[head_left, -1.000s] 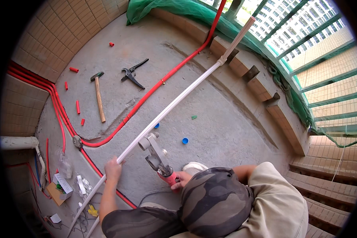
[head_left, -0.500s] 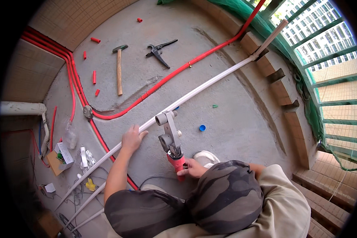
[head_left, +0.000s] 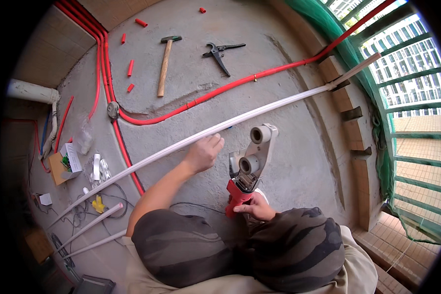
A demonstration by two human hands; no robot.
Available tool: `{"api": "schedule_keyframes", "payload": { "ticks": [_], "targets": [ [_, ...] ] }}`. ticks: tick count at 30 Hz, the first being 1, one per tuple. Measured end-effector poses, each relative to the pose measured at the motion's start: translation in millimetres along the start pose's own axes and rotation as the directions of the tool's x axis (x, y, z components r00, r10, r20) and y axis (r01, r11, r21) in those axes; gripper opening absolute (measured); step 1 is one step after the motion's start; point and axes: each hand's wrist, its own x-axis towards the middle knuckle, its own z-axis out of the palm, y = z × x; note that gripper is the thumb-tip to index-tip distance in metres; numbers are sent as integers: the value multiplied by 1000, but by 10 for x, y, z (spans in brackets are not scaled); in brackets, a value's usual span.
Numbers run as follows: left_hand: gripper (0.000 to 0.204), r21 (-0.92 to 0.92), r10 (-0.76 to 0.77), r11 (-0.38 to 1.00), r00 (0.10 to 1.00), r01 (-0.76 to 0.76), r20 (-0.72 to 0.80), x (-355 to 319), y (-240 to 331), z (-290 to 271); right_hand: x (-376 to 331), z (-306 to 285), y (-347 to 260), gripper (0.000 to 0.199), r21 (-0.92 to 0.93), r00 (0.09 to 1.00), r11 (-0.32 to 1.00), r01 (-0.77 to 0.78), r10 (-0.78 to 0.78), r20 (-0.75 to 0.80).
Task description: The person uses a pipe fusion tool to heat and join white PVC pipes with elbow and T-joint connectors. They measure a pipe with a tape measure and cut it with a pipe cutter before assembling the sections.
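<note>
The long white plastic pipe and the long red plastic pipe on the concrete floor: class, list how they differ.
The long white plastic pipe runs nearly straight, and the left hand grips it; the long red plastic pipe curves and lies untouched. The white one looks thicker. Both cross the concrete floor toward the ledge.

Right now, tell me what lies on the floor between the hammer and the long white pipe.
In the head view, one red pipe crosses the concrete between the hammer and the long white pipe; the rest of that stretch is bare floor.

red conduit (head_left: pixel 191 104) bars bare floor (head_left: pixel 279 59)
</note>
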Motion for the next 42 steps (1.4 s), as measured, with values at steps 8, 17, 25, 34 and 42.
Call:
{"api": "schedule_keyframes", "payload": {
  "ticks": [8,17,25,34,42],
  "targets": [
    [54,119,-139,982,987,148,-84,272,266,592,-145,-71,-158,34,13,987,999,45,-42,-158],
    [37,-213,-459,887,834,410,-307,531,349,694,-95,-77,-280,30,-15,984,995,100,-101,-149],
    [20,227,-261,906,892,358,-370,696,245,934,-191,-44,-121,33,-209,964,971,116,-161,-211],
    [18,-14,-280,959,937,283,-207,272,255,563,-287,-210,-62,29,-402,948,915,33,-156,-278],
    [8,-207,-737,671,671,712,-82,-1176,489,128,-55,201,-105,24,-299,999,953,44,-40,22]
  ]
}}
